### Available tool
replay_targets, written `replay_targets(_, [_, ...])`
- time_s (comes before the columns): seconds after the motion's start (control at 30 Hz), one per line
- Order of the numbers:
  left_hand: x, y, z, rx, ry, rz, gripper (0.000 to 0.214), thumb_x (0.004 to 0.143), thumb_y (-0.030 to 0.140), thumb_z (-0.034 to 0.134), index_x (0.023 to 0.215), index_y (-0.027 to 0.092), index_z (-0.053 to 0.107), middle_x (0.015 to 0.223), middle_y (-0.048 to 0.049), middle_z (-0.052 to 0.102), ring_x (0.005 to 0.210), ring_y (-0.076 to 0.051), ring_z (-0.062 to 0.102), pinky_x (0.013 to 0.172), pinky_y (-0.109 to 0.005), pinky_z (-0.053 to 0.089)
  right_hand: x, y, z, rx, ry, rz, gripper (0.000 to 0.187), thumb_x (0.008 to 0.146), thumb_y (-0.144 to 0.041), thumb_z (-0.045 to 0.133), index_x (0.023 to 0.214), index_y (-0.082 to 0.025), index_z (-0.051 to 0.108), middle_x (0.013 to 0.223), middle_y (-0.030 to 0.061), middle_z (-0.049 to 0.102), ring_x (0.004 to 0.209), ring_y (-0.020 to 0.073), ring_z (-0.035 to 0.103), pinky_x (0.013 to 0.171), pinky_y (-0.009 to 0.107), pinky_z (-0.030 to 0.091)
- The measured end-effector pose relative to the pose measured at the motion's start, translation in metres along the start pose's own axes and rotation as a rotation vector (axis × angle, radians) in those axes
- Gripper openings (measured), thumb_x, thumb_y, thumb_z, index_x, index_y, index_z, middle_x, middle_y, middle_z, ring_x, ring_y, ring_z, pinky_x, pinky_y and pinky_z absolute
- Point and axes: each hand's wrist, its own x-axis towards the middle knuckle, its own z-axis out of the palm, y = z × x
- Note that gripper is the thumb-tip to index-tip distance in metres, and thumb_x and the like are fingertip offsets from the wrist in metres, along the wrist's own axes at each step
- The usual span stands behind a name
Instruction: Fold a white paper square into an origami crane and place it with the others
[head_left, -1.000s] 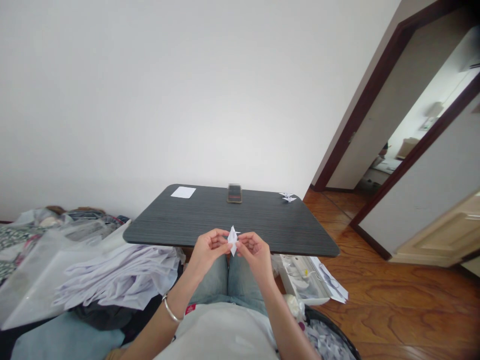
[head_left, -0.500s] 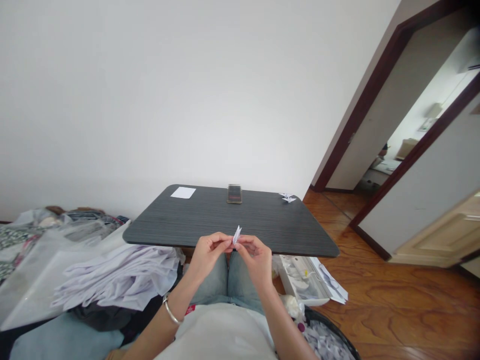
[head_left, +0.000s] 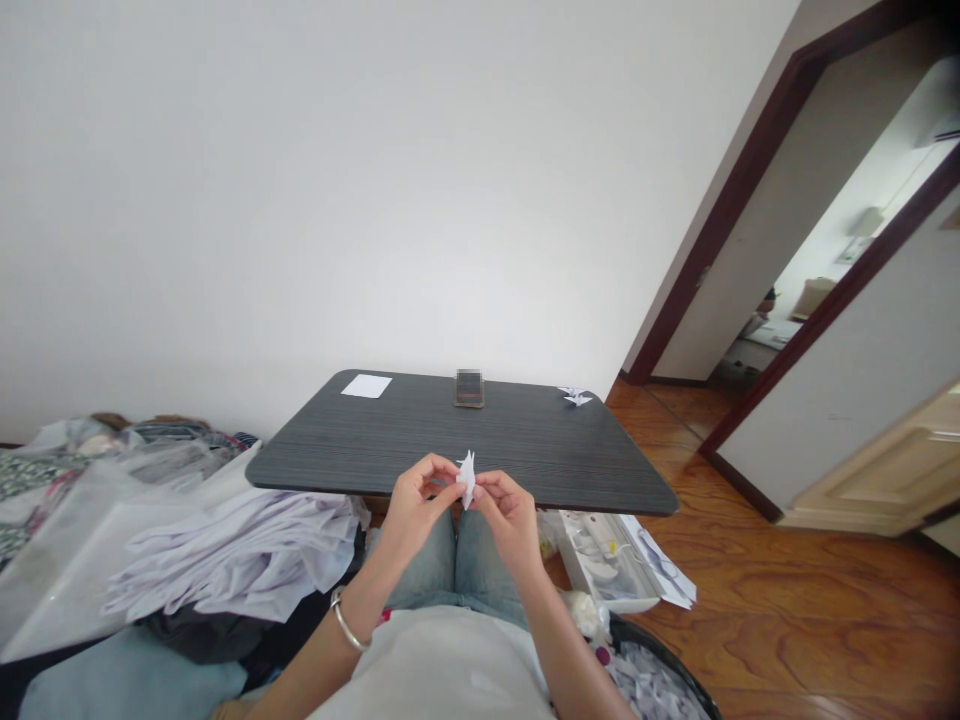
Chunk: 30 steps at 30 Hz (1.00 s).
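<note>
Turned from edge-on since the earlier frame, the creased, spiky white paper origami piece (head_left: 468, 474) stands between left hand (head_left: 417, 502) and right hand (head_left: 511, 508), both pinching it.

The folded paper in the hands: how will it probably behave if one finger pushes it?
The folded paper is probably very light, being small. Its folds likely make it stiffer than the flat sheet on the table. Its narrow upper points may bend easily.

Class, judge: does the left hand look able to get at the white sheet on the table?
Probably yes: nothing visible stands between the left hand and the white sheet, though that hand pinches folded paper.
</note>
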Motion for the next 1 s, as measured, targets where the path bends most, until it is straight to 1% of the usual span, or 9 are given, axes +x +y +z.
replay_targets(0.1, [0.0, 0.004, 0.002, -0.009, 0.044, -0.024, 0.023, 0.062, 0.018, 0.07, 0.081, 0.016, 0.059, 0.07, -0.0005, 0.062, 0.067, -0.014, 0.057, 0.058, -0.022, 0.044, -0.001, -0.001, 0.002, 0.009, -0.004, 0.01, 0.02, 0.074, -0.039, 0.065, 0.08, -0.02, 0.061, 0.066, 0.001, 0.067, 0.062, 0.0163, 0.061, 0.06, 0.027, 0.046])
replay_targets(0.17, [0.0, 0.006, 0.002, 0.016, 0.045, -0.031, 0.024, 0.061, 0.018, 0.07, 0.083, 0.016, 0.06, 0.07, -0.0009, 0.062, 0.066, -0.014, 0.057, 0.059, -0.022, 0.044, -0.001, -0.003, 0.003, 0.009, -0.012, 0.014, 0.021, 0.073, -0.038, 0.067, 0.081, -0.02, 0.06, 0.067, 0.001, 0.067, 0.061, 0.0162, 0.061, 0.06, 0.027, 0.046])
replay_targets(0.3, [-0.001, 0.005, 0.004, 0.023, 0.09, -0.017, 0.021, 0.06, 0.018, 0.071, 0.077, 0.017, 0.058, 0.071, -0.0009, 0.063, 0.07, -0.015, 0.059, 0.063, -0.023, 0.045, 0.0, -0.003, 0.003, 0.024, -0.008, 0.01, 0.021, 0.075, -0.038, 0.064, 0.082, -0.021, 0.055, 0.062, -0.0007, 0.064, 0.057, 0.0149, 0.059, 0.057, 0.025, 0.044])
replay_targets(0.37, [-0.002, 0.004, 0.004, 0.003, 0.105, -0.015, 0.021, 0.06, 0.018, 0.071, 0.074, 0.017, 0.055, 0.072, -0.0007, 0.064, 0.072, -0.015, 0.06, 0.064, -0.023, 0.045, 0.002, -0.003, 0.003, 0.051, 0.018, 0.009, 0.021, 0.074, -0.038, 0.065, 0.08, -0.022, 0.053, 0.062, -0.0018, 0.062, 0.056, 0.0141, 0.057, 0.056, 0.025, 0.044])
replay_targets(0.5, [-0.002, 0.0, 0.006, 0.023, 0.039, 0.004, 0.012, 0.065, 0.02, 0.069, 0.068, 0.016, 0.057, 0.07, -0.0005, 0.063, 0.068, -0.014, 0.059, 0.066, -0.024, 0.046, 0.004, -0.001, 0.002, 0.088, 0.067, 0.01, 0.021, 0.071, -0.036, 0.068, 0.077, -0.021, 0.053, 0.07, -0.0016, 0.06, 0.055, 0.0122, 0.055, 0.054, 0.024, 0.044])
replay_targets(0.63, [-0.002, -0.002, 0.006, 0.022, 0.002, -0.018, 0.008, 0.068, 0.021, 0.068, 0.071, 0.015, 0.063, 0.07, -0.0018, 0.065, 0.066, -0.014, 0.06, 0.067, -0.025, 0.047, 0.005, 0.001, -0.001, 0.051, 0.087, 0.002, 0.018, 0.072, -0.033, 0.067, 0.074, -0.02, 0.055, 0.065, -0.0015, 0.059, 0.058, 0.0125, 0.055, 0.057, 0.024, 0.045])
replay_targets(0.73, [-0.001, -0.003, 0.005, -0.008, 0.008, -0.049, 0.009, 0.067, 0.021, 0.068, 0.071, 0.014, 0.065, 0.07, -0.0027, 0.066, 0.066, -0.015, 0.061, 0.067, -0.025, 0.048, 0.006, 0.001, -0.004, 0.03, 0.088, 0.002, 0.016, 0.073, -0.031, 0.067, 0.072, -0.019, 0.057, 0.063, -0.0015, 0.06, 0.058, 0.0119, 0.055, 0.057, 0.023, 0.045])
replay_targets(0.87, [0.001, -0.005, 0.003, -0.03, 0.016, -0.06, 0.01, 0.065, 0.021, 0.07, 0.07, 0.014, 0.066, 0.068, -0.0028, 0.067, 0.064, -0.015, 0.061, 0.066, -0.025, 0.048, 0.007, 0.0, -0.005, 0.04, 0.085, 0.031, 0.018, 0.069, -0.031, 0.071, 0.071, -0.018, 0.058, 0.062, -0.0015, 0.061, 0.055, 0.0118, 0.057, 0.056, 0.024, 0.048])
replay_targets(1.0, [0.002, -0.005, 0.001, -0.087, -0.016, -0.103, 0.014, 0.062, 0.022, 0.073, 0.07, 0.013, 0.067, 0.069, -0.0041, 0.069, 0.064, -0.015, 0.062, 0.066, -0.026, 0.049, 0.008, 0.002, -0.006, 0.046, 0.081, 0.026, 0.018, 0.067, -0.03, 0.072, 0.071, -0.018, 0.059, 0.06, -0.0016, 0.063, 0.054, 0.0118, 0.058, 0.054, 0.023, 0.049])
